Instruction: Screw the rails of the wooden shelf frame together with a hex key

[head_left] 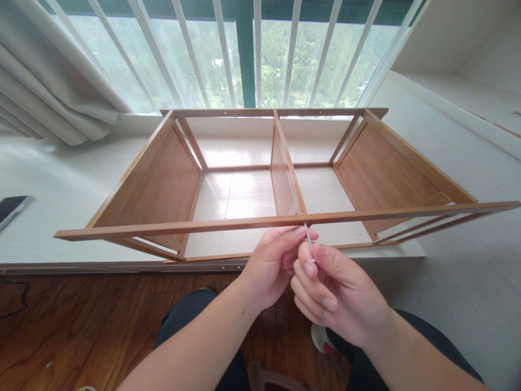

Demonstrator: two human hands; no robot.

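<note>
Right at the near rail (pixel 244 222) of a wooden frame (pixel 163 184), both hands meet around a thin metal pin (pixel 308 237). It slants up to the underside of that rail, just where the middle divider (pixel 285 174) joins it, and its top end touches the wood. The left hand (pixel 272 266) comes in from the near left, thumb and forefinger pressed together on the pin close under the rail. The right hand (pixel 337 293) sits just right of it and nearer, touching the left; its fingers are curled and its thumb and forefinger pinch the lower end of the pin. The frame lies on a white sill (pixel 61 190), open side up, with the divider splitting it into a left and a right bay, and its near rail juts out past the sill's edge on both sides. A phone (pixel 12 209) lies on the sill at the far left, well apart from the hands. Beyond the frame stands a barred window (pixel 252 54), with a curtain (pixel 49 81) bunched at the left. Below the hands is a wooden floor (pixel 81 326), and a small white object with a red spot (pixel 321 339) shows beside the right wrist.
</note>
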